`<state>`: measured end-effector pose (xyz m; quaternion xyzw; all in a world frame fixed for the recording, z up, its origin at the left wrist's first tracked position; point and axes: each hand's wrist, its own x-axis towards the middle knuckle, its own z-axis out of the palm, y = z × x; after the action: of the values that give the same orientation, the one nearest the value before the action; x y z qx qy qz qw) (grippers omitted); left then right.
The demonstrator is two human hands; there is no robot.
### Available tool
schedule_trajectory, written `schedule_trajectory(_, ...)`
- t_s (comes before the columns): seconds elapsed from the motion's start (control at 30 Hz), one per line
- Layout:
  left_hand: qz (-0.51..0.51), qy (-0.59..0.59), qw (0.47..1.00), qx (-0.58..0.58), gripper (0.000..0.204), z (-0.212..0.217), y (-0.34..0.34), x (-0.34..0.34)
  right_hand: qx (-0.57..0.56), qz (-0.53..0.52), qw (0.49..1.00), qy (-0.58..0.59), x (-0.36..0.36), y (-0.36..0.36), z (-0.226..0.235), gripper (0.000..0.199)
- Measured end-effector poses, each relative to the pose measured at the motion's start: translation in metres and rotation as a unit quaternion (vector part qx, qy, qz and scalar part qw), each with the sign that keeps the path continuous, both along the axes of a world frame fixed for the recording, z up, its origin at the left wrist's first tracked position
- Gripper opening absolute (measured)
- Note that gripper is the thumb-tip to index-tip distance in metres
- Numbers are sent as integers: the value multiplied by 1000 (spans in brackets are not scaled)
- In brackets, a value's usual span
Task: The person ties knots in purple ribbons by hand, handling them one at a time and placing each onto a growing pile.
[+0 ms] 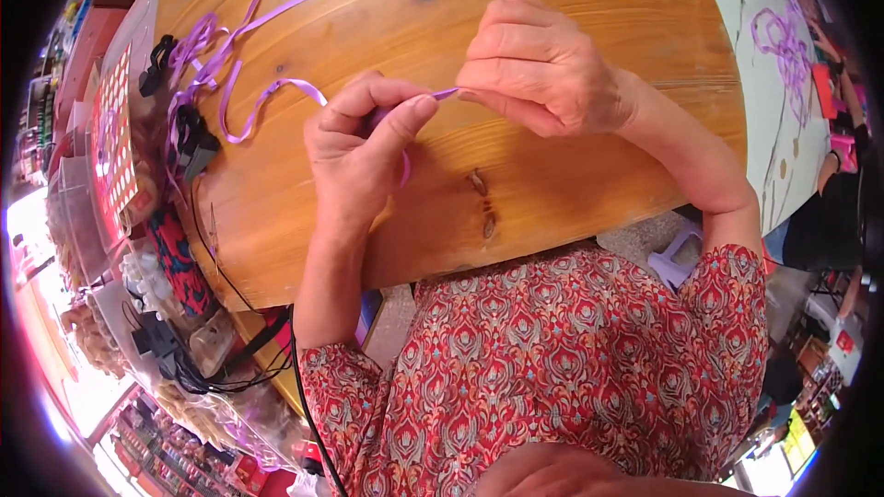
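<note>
A narrow purple ribbon [447, 93] stretches in a short taut piece between my two hands above the wooden table [589, 175]. My left hand [368, 133] pinches it between thumb and curled forefinger. Its fellow, my right hand [543, 64], is closed round the other end, with the fingers folded so that the ribbon's end is hidden. A short tail of ribbon hangs below the left hand. From behind that hand a loose purple length [267, 97] curls left across the wood toward a tangled ribbon pile [198, 46].
Black plugs and cables [193, 143] lie at the table's left edge, with one cable running down toward my left arm. Bags and packets crowd the left side. On a white marbled table [773, 156] at right lies more purple ribbon [783, 46]; another person's arm is beyond.
</note>
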<state>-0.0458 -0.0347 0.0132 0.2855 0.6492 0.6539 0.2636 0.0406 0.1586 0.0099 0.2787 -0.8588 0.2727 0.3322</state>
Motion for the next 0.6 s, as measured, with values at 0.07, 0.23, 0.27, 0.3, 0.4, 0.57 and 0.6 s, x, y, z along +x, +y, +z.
schedule_trajectory(0.07,4,6,1000,0,2,1,-1,0,-11,1,1000,-3,1,-1,0,16)
schedule_trajectory(0.23,13,-7,1000,7,3,-1,-5,-4,-22,-5,998,-55,-1,1,0,21)
schedule_trajectory(0.27,15,-43,999,22,3,-3,-6,-6,-23,-4,998,-54,1,3,1,21)
schedule_trajectory(0.3,18,-79,996,37,4,-4,-7,-7,-45,-34,995,-87,5,6,2,26)
schedule_trajectory(0.4,29,-69,996,39,4,-2,-6,-5,-95,-69,984,-131,9,6,6,35)
schedule_trajectory(0.57,11,-65,997,46,4,-3,-7,-4,-24,-94,994,-55,3,-5,11,43)
schedule_trajectory(0.6,12,-62,997,45,4,-4,-6,-5,-13,-88,996,-30,-1,-10,9,40)
